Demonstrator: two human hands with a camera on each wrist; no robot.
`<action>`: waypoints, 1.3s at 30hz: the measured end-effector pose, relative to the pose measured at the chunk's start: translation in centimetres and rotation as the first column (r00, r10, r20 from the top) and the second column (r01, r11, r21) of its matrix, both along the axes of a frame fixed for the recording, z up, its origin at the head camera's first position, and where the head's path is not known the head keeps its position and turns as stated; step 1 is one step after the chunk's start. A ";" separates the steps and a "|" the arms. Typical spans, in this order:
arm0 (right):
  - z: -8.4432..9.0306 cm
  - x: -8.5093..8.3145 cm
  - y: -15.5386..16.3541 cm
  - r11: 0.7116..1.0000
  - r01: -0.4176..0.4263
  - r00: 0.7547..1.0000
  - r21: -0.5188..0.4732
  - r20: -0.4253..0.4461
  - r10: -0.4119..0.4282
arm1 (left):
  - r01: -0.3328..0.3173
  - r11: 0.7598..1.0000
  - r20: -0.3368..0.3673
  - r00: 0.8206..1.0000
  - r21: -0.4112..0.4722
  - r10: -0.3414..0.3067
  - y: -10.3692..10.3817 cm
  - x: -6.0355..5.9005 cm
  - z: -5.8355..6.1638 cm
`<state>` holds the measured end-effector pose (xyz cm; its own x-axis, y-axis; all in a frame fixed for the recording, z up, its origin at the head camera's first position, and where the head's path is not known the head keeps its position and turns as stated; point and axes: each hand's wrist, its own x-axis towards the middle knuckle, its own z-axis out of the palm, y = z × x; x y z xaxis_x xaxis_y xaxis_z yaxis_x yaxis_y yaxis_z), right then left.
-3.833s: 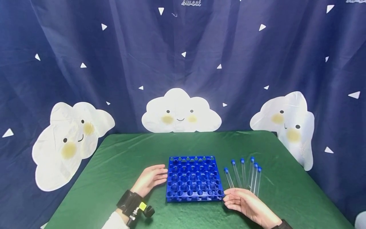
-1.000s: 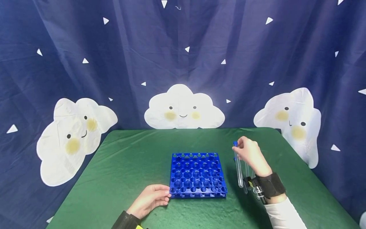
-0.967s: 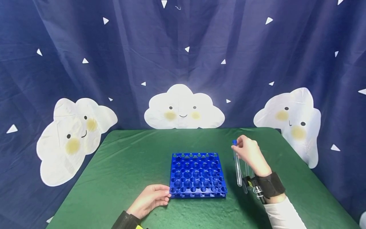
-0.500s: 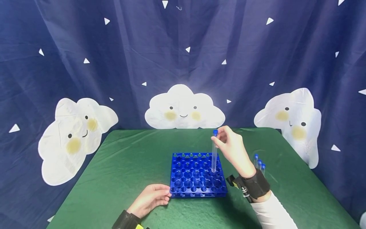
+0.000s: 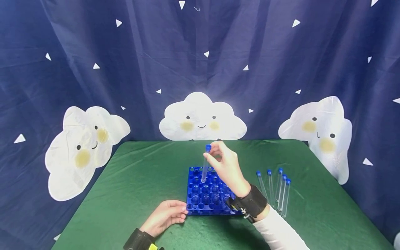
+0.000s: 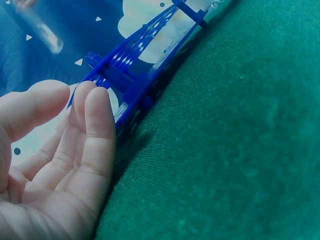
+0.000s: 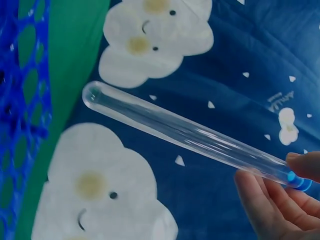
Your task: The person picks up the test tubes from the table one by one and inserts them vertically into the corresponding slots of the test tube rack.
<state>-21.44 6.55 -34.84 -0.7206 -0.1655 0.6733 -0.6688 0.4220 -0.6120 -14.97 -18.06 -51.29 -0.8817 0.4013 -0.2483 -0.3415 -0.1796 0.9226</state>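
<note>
My right hand point(image 5: 228, 168) pinches the blue-capped end of a clear test tube point(image 5: 204, 171), which hangs nearly upright with its rounded bottom overlapping the back-left holes of the blue test tube rack point(image 5: 205, 200). The right wrist view shows thumb and fingers round the blue cap point(image 7: 300, 182); the tube looks clear and empty. At the rack's front-left corner, my left hand point(image 5: 165, 216) rests its fairly straight fingertips point(image 6: 100, 112) against the edge, the thumb beside them. My right forearm and wrist strap hide the rack's right side.
Several more test tubes point(image 5: 270, 185) with blue caps lie side by side on the green tablecloth point(image 5: 140, 173), right of the rack. A dark blue curtain point(image 5: 200, 62) with white clouds hangs behind the table.
My right hand left the rack's front-right corner, took a test tube from the right and carried it left over the rack. My left hand moved to the front-left corner and stays there.
</note>
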 end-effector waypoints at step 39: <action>-6.9 -1.9 -4.9 0.990 -0.119 0.977 0.079 0.186 0.103 | 0.006 1.000 -0.009 1.000 0.020 -0.006 0.1 0.0 0.3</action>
<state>-23.30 1.68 -41.71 -0.8027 -0.3046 0.5128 -0.5964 0.4094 -0.6904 -14.93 -17.95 -51.00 -0.8815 0.4114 -0.2318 -0.3340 -0.1961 0.9220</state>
